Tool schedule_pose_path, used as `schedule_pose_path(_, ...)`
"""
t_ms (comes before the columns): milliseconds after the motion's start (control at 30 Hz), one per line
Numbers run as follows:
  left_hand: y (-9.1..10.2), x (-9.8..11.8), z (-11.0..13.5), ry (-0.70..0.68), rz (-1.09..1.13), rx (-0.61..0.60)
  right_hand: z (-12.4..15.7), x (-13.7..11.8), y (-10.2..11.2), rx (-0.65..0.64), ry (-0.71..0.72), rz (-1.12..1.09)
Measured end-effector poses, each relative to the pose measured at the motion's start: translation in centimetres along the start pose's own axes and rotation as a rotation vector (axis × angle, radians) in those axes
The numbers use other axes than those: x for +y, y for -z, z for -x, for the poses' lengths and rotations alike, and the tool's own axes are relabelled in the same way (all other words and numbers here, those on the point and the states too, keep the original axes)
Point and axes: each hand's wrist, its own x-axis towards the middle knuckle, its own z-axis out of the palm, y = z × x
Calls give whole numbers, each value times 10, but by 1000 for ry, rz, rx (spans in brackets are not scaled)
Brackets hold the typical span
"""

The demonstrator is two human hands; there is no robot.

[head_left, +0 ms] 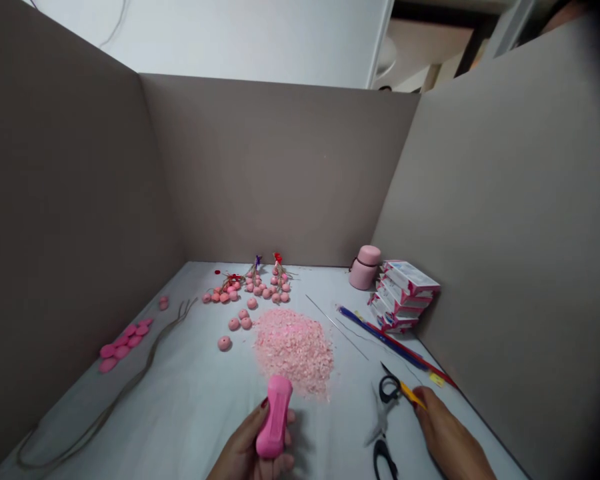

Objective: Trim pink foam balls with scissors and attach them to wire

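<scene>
A pink bar of soap (275,417) with a hollowed middle is gripped upright in my left hand (253,440), thumb on its left side. Just beyond it lies a heap of pale pink soap shavings (295,350). My right hand (447,430) is closed around the yellow handle of a craft knife (411,393), its dark blade pointing up and left over the table. Beneath and beside the knife, black-handled scissors (383,427) lie with their blades apart.
Pink balls (224,343) and ball bunches on twine (279,287) lie behind the heap. Left are flat pink ovals (123,347) and long twine (145,367). A metal needle (337,327), blue and red stems (385,339), stacked boxes (403,297) and a pink flask (365,268) are at right. Grey panels (280,173) enclose the table.
</scene>
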Motion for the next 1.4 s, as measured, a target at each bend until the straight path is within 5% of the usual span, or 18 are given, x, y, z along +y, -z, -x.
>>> schedule_pose_path(200,3,4,-3,17,79,-77,-7,7,7,80,-89,64)
schedule_pose_path(333,1,4,1,-59,-97,-47,-14,-16,17,195,-158,-189)
schedule_pose_path(400,6,2,0,-184,-310,-28,-7,-37,19,156,-63,-347)
schedule_pose_path(567,29,-2,-3,-854,-1325,107,34,-106,2,-26,250,-482)
schedule_pose_path(633,34,-3,-2,-937,-1620,140,50,-126,-11,-112,405,-492)
schedule_pose_path(700,35,-4,0,-935,-1756,202,62,-137,-26,10,468,-470)
schedule_pose_path(867,35,-9,3,-985,-1780,308,73,-144,-48,37,579,-297)
schedule_pose_path(1167,51,-20,1,-1050,-1721,362,71,-154,-44,147,653,-125)
schedule_pose_path(1400,52,-31,-6,-1075,-1590,400,69,-157,-48,98,667,15)
